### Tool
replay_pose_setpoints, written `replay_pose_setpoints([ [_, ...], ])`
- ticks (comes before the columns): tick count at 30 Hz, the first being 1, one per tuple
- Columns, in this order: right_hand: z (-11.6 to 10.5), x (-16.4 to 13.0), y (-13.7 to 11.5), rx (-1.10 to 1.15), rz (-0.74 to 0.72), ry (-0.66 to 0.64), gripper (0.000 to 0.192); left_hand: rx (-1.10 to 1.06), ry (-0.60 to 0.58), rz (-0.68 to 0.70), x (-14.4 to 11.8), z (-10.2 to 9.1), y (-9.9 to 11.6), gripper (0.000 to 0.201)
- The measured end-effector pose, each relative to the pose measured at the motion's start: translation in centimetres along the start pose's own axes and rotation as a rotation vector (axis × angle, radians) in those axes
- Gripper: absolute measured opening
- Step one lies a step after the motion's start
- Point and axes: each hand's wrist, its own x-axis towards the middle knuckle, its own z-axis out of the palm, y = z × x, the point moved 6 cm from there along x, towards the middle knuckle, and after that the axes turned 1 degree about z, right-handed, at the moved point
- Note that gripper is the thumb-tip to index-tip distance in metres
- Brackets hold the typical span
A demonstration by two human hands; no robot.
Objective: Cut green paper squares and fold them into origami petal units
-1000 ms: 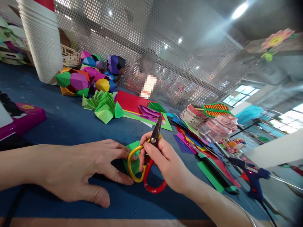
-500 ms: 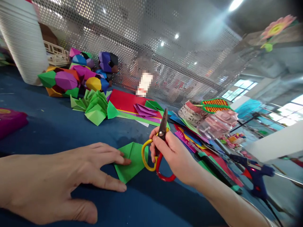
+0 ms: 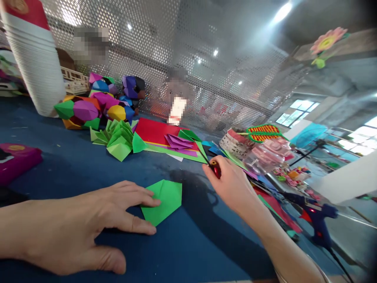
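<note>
- Left hand flat and unclenched on blue table, fingertips pinning green paper.
- Right hand grasps scissors, just beyond the paper, clear of it.

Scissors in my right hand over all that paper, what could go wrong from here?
The scissors sit mostly hidden in the right hand, tip toward the coloured sheets; the blade could nick paper or a finger. The left hand pins only one corner of the green folded paper, so it may slide on the blue table. The glue gun lies near the right forearm, and its cord could snag.
</note>
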Motion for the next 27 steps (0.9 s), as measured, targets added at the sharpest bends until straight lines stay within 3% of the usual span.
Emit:
replay_pose_setpoints([
  [3, 1.6, 0.8, 1.9, -0.256, 0.046, -0.076, 0.028, 0.044, -0.124, -0.025, 0.5, 0.2, 0.3, 0.056],
  [6, 2.6, 0.5, 0.9, -0.262, -0.045, -0.107, 0.031, 0.034, -0.072, 0.022, 1.0, -0.5, 1.1, 0.053],
  [10, 2.7, -0.9, -2.7, 0.049, -0.256, -0.108, 0.028, 0.047, -0.009, 0.068, 1.4, -0.9, 1.8, 0.052],
  [15, 3.5, -2.5, -5.5, 0.339, -0.572, -0.245, 0.054, 0.064, 0.038, 0.114, 1.5, -0.7, 2.1, 0.048],
  [19, 3.7, -2.1, -4.9, 0.457, -0.548, -0.251, 0.044, 0.068, 0.04, 0.098, 1.6, -0.6, 2.0, 0.05],
  [22, 3.5, -2.0, -4.7, 0.457, -0.606, -0.189, 0.038, 0.072, 0.05, 0.067, 1.8, -0.8, 1.8, 0.054],
  [27, 1.6, -3.6, -5.5, 0.447, -0.875, 0.068, 0.021, 0.123, 0.077, 0.079, 1.7, -0.7, 1.6, 0.049],
])
